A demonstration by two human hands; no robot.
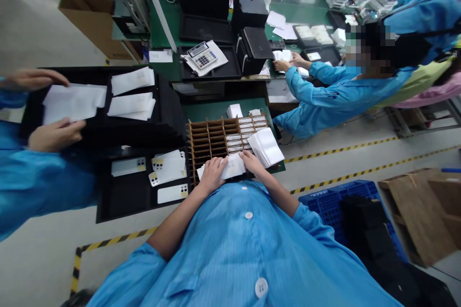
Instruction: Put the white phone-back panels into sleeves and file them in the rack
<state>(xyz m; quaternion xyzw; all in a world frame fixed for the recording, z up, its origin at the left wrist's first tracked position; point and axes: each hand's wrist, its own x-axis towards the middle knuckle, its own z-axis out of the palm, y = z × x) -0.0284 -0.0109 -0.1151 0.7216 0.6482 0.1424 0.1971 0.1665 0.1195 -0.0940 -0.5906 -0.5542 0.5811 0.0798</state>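
Note:
A flat white paper sleeve [233, 167] is held close to my body, at the near side of a divided cardboard box [209, 139]. My left hand [213, 173] has its fingers closed on the sleeve's left end. At its right end, my right hand [253, 162] grips it between thumb and fingers. What the sleeve contains, if anything, is hidden. Brown dividers split the box into narrow slots; the right-hand ones hold white pieces standing on edge [247, 127]. A stack of white sleeves [267, 147] lies over the box's right corner, beside my right hand.
Left of the box, a black tray [124, 196] carries several phones [173, 194]. A co-worker's hands [57, 134] handle white sleeves above another black tray [131, 127]. Behind are a calculator [205, 57] and black boxes [255, 43]. Another co-worker [324, 91] works at right.

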